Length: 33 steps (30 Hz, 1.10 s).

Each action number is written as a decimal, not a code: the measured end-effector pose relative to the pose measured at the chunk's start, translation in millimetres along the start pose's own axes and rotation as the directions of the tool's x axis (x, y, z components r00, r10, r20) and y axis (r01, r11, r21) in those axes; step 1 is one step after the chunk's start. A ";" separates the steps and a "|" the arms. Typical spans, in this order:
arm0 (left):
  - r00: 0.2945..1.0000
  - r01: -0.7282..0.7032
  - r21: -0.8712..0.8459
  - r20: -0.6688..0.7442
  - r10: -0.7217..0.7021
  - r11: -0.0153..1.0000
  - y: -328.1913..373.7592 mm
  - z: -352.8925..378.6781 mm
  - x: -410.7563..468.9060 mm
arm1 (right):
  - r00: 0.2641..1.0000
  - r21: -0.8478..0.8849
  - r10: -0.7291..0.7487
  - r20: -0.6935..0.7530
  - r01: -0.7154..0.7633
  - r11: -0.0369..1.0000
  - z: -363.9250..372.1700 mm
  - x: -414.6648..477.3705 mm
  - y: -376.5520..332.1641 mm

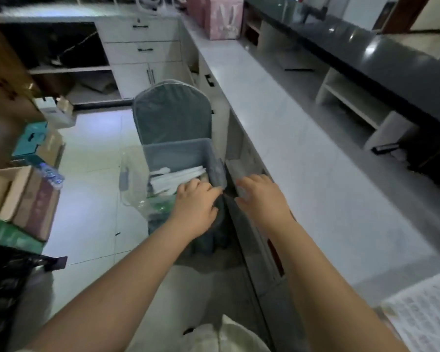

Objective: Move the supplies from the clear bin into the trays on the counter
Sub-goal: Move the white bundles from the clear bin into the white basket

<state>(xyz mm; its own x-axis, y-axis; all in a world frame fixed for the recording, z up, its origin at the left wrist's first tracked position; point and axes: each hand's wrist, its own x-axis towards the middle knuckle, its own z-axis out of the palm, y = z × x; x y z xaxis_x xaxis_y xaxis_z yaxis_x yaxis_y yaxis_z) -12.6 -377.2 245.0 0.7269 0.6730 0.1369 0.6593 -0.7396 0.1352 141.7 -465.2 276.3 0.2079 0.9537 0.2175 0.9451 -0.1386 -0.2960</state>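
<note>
Head view: bin (160, 158) sat on a chair (172, 115) left of the worktop (302, 153), white packets (175, 177) inside w/ long axis running left-right. L hand (196, 207) was over the bin's near right corner, fingers curled, maybe on a packet; can't tell. R hand (262, 196) was beside the bin's right wall, fingers spread, empty. L nearer. No trays in view; worktop to the right had open room.

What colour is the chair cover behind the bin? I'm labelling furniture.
Grey-blue chair cover, shown best in the head view.
</note>
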 end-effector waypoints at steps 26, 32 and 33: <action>0.702 0.641 -0.100 0.479 -0.528 0.761 -319.7 228.2 198.0 | 0.748 0.107 0.037 0.662 -0.144 0.984 361.3 382.1 53.7; 0.705 0.579 -0.120 0.571 -0.421 0.806 -343.4 318.9 252.1 | 0.641 0.034 0.129 0.756 -0.235 0.971 445.5 402.1 80.2; 0.706 0.558 -0.110 0.584 -0.401 0.822 -348.4 336.4 260.7 | 0.644 0.034 0.133 0.754 -0.241 0.970 459.4 402.0 84.8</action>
<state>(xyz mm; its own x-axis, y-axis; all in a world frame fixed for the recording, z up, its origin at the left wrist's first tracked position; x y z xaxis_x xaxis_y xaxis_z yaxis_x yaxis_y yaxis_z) 11.8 53.2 -96.6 0.3607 0.7673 -0.5303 0.9269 -0.2316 0.2954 189.6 29.1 -88.7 0.0693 0.7966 -0.6005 0.8581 -0.3546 -0.3715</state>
